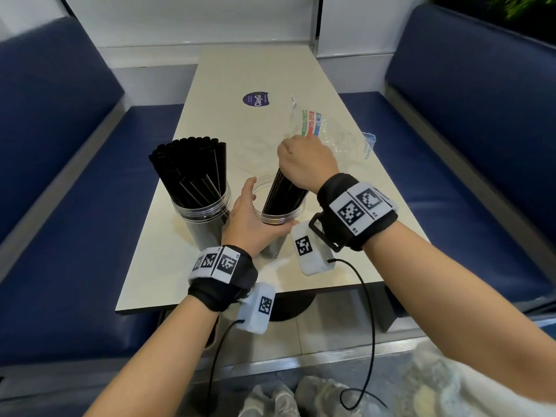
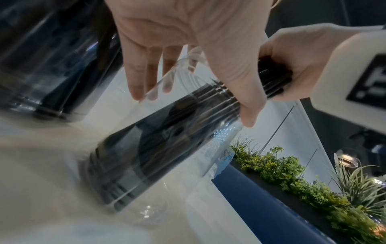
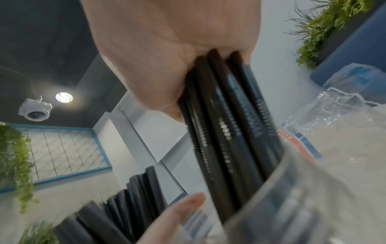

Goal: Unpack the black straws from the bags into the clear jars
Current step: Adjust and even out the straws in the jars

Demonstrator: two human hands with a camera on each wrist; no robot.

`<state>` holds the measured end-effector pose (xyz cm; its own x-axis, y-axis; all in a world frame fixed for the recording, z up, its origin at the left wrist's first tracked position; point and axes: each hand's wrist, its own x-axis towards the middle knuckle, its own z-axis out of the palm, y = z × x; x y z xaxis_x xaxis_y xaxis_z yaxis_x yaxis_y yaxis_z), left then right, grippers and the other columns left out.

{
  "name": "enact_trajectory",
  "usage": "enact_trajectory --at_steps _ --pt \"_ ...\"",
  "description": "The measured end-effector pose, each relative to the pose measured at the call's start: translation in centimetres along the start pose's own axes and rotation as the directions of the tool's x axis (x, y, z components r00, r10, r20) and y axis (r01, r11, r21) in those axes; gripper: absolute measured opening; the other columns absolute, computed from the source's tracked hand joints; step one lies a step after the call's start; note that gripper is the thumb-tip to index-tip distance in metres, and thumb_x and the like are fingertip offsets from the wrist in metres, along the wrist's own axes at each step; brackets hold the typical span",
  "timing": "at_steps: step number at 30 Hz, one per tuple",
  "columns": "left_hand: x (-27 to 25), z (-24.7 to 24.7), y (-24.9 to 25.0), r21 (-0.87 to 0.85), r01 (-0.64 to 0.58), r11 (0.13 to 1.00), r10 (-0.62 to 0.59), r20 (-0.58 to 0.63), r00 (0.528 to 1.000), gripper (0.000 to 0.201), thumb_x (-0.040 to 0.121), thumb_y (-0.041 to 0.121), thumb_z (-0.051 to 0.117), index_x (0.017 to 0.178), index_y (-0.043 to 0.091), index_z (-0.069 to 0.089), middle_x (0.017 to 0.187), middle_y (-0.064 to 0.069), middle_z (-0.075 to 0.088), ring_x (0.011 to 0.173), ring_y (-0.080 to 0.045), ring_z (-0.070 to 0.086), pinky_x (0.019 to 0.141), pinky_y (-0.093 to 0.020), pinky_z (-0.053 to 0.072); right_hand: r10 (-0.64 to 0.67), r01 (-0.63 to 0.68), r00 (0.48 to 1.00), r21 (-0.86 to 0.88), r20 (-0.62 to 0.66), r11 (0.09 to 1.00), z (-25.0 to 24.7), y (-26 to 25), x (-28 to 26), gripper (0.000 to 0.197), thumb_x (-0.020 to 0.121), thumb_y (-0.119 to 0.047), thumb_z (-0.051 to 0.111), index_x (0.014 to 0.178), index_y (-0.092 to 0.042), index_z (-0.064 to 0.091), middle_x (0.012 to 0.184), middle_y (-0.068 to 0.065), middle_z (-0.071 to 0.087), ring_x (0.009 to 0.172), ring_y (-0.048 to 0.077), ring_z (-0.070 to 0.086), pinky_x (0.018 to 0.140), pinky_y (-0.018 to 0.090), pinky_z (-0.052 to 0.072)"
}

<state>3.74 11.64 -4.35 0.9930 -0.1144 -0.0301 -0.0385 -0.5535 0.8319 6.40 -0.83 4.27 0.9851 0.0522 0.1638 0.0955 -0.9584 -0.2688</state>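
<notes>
Two clear jars stand near the table's front edge. The left jar is packed with upright black straws. My left hand holds the right jar, its thumb on the near side and its fingers along the far left wall. My right hand, a fist above that jar, grips a bundle of black straws whose lower ends are inside the jar. In the right wrist view the bundle runs from my palm down past the jar's rim.
Empty clear plastic bags with coloured print lie crumpled behind my right hand. A purple round sticker is on the pale table. Blue padded benches flank the table on both sides. A planter with greenery tops the right bench.
</notes>
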Motion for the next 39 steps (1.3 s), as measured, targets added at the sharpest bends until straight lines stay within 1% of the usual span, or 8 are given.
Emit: enact_trajectory --at_steps 6,12,15,18,25,29,32,39 --pt "0.5 0.3 -0.2 0.010 0.028 1.000 -0.028 -0.006 1.000 0.115 0.050 0.053 0.081 0.143 0.026 0.018 0.143 -0.006 0.042 0.131 -0.024 0.042 0.106 -0.047 0.039 0.018 -0.025 0.999 0.214 0.033 0.977 0.3 0.9 0.3 0.035 0.098 -0.023 0.028 0.067 -0.012 0.041 0.073 0.006 0.044 0.077 0.024 0.042 0.069 0.035 0.034" --pt "0.6 0.6 -0.1 0.050 0.022 0.999 -0.020 -0.035 0.999 0.116 0.057 0.045 0.083 0.147 0.016 0.016 0.151 -0.005 0.030 0.135 -0.022 0.037 0.109 -0.039 0.035 0.081 -0.010 0.973 0.314 -0.214 0.949 1.1 0.6 -0.5 0.044 0.092 -0.016 0.038 0.048 -0.014 0.032 0.051 0.000 0.032 0.047 0.014 0.030 0.047 0.029 0.023" --pt "0.5 0.6 -0.2 0.053 0.012 0.999 -0.009 -0.046 0.999 0.116 0.058 0.045 0.083 0.147 0.014 0.016 0.150 -0.007 0.029 0.134 -0.022 0.037 0.109 -0.038 0.036 0.067 -0.012 0.984 0.317 -0.163 0.948 0.9 0.8 -0.6 0.036 0.096 -0.020 0.033 0.068 -0.004 0.049 0.065 0.007 0.045 0.067 0.022 0.042 0.061 0.030 0.032" --pt "0.4 0.6 -0.1 0.049 0.018 0.999 -0.016 -0.045 0.999 0.116 0.058 0.047 0.082 0.147 0.013 0.016 0.150 -0.007 0.031 0.136 -0.022 0.034 0.110 -0.037 0.034 0.057 -0.021 0.994 0.343 -0.094 0.939 0.3 0.6 -0.8 0.022 0.099 -0.014 0.025 0.081 -0.007 0.036 0.067 0.006 0.035 0.080 0.022 0.035 0.072 0.032 0.025" --pt "0.3 0.5 0.2 0.094 0.050 0.994 -0.045 -0.045 0.998 0.114 0.056 0.054 0.080 0.145 0.013 0.022 0.147 -0.008 0.038 0.135 -0.024 0.037 0.108 -0.045 0.037 0.072 -0.006 0.976 0.303 -0.205 0.953 1.0 0.8 -0.4 0.030 0.094 -0.016 0.036 0.070 -0.006 0.050 0.073 0.009 0.049 0.074 0.023 0.044 0.063 0.033 0.035" --pt "0.2 0.6 0.4 0.087 0.046 0.995 -0.042 -0.052 0.998 0.110 0.059 0.050 0.080 0.144 0.012 0.022 0.147 -0.008 0.037 0.135 -0.024 0.036 0.107 -0.043 0.037 0.096 -0.018 0.964 0.298 -0.250 0.954 1.2 0.3 -0.5 0.030 0.092 -0.013 0.039 0.094 -0.003 0.067 0.094 0.014 0.065 0.090 0.028 0.056 0.076 0.038 0.046" --pt "0.2 0.5 0.3 0.079 0.043 0.996 -0.038 -0.057 0.998 0.111 0.059 0.050 0.080 0.145 0.011 0.021 0.148 -0.009 0.037 0.136 -0.025 0.035 0.109 -0.043 0.036 0.104 0.002 0.963 0.395 -0.247 0.919 0.9 0.3 -0.5 0.027 0.094 -0.016 0.045 0.103 -0.006 0.068 0.106 0.012 0.064 0.102 0.025 0.056 0.087 0.035 0.045" --pt "0.1 0.7 0.1 0.073 0.047 0.996 -0.042 -0.077 0.996 0.111 0.058 0.052 0.080 0.144 0.012 0.023 0.146 -0.008 0.038 0.135 -0.024 0.036 0.108 -0.044 0.036 0.040 -0.011 0.989 0.198 -0.145 0.980 0.6 0.3 -0.7 0.031 0.097 -0.013 0.031 0.101 0.002 0.057 0.106 0.017 0.059 0.098 0.032 0.052 0.078 0.038 0.040"
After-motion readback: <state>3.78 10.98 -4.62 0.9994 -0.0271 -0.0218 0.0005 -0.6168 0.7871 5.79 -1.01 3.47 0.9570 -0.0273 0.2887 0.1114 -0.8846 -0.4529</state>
